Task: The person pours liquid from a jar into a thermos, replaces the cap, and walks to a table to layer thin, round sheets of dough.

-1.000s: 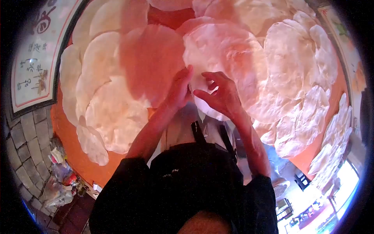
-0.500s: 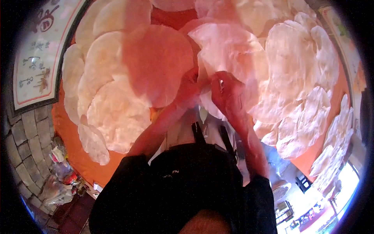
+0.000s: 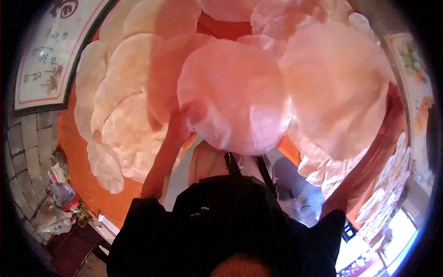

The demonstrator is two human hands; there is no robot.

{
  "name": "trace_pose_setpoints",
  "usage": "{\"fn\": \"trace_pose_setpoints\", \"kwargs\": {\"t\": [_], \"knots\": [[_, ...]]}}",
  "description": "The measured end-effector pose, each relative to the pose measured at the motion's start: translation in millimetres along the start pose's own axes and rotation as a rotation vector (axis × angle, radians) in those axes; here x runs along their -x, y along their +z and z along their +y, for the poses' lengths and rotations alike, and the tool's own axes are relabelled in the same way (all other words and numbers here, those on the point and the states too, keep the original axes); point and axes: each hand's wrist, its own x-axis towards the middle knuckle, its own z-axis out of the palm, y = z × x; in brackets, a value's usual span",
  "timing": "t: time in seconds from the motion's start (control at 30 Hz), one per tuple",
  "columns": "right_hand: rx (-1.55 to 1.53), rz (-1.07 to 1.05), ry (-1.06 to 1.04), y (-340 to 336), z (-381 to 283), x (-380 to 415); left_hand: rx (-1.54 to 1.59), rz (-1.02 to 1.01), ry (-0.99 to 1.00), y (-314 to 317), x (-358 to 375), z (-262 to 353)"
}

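Two large, thin, pale round sheets show in front of me in the head view. My left hand (image 3: 196,112) is at the lower left edge of the middle sheet (image 3: 230,87), its fingers pressed on that edge. Out at the right, my right hand (image 3: 394,99) is at the edge of the right sheet (image 3: 334,83), which hangs raised and blurred by motion. The fingers of this hand are partly behind the sheet. More pale sheets (image 3: 131,134) lie overlapping on the orange surface (image 3: 76,157) at the left.
A framed board with writing (image 3: 46,64) leans by a brick wall (image 3: 27,152) at the left. Plastic bags (image 3: 53,219) lie at the lower left. Further sheets (image 3: 385,184) lie at the lower right, near a bright window (image 3: 401,237).
My hands were close together at the centre and have moved apart, the right one far to the right with a sheet. The middle sheet now lies nearer my body. The camera view has shifted slightly.
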Motion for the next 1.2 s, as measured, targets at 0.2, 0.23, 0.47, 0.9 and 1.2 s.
{"fn": "trace_pose_setpoints", "kwargs": {"t": [0.2, 0.23, 0.47, 0.9, 1.2], "knots": [[0.631, 0.122, -0.415, 43.5, -75.1, -98.9, -0.043, -0.027, 0.146, 17.0, 28.6, -1.6], [0.423, 0.032, -0.442, 78.2, -86.9, -103.2, -0.098, -0.042, 0.181, 15.2, 30.6, -5.8], [-0.573, -0.791, -0.148, 294.2, -78.7, -20.5, -0.343, 0.068, 0.124, 47.0, 79.7, 25.0], [-0.171, -0.128, 0.167, 271.1, 56.1, -37.5, -0.003, 0.104, 0.048, -3.1, 62.3, -13.4], [-0.519, -0.253, 0.189, 286.8, 93.8, -55.4, -0.116, 0.112, 0.098, -27.1, 58.3, -46.4]]}}
